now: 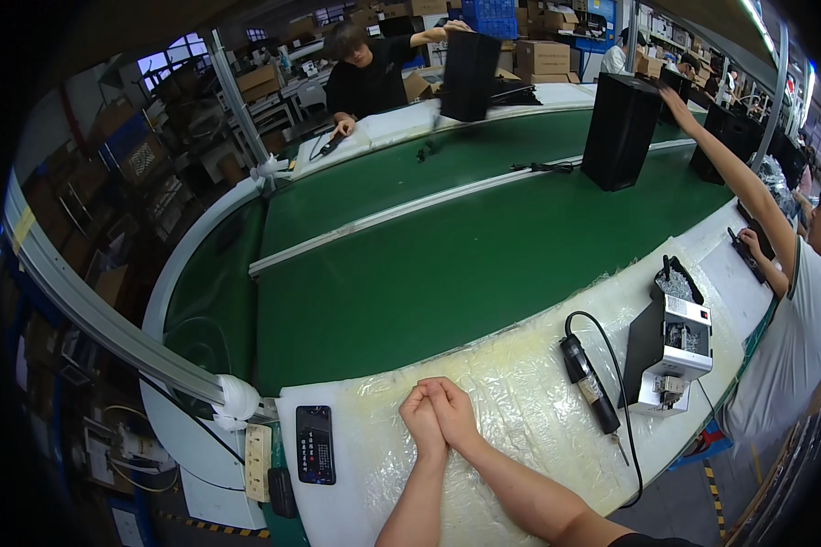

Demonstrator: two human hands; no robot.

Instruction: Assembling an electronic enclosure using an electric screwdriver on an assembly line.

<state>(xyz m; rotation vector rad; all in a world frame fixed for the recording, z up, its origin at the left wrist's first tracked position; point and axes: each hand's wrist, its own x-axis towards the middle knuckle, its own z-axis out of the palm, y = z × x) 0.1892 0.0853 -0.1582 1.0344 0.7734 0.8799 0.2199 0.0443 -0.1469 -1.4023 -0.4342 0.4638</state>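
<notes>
My left hand (420,421) and my right hand (453,415) are clasped together above the plastic-covered white worktop (374,456). Both have their fingers closed, pressed against each other, and no object shows between them. Left of them a dark smartphone (316,445) lies with its screen lit. To the right is a black electric screwdriver (589,383), its bit pointing toward me and its cable curving round it. Beyond that stands a black and silver screw feeder (673,351), with a black tray of small screws (675,284) behind it.
A green conveyor (410,273) with a metal divider rail (383,217) runs past the worktop. A co-worker at right touches a tall black box (618,132); another across holds a black box (470,77). At left are a metal post (109,319) and a power strip (258,463).
</notes>
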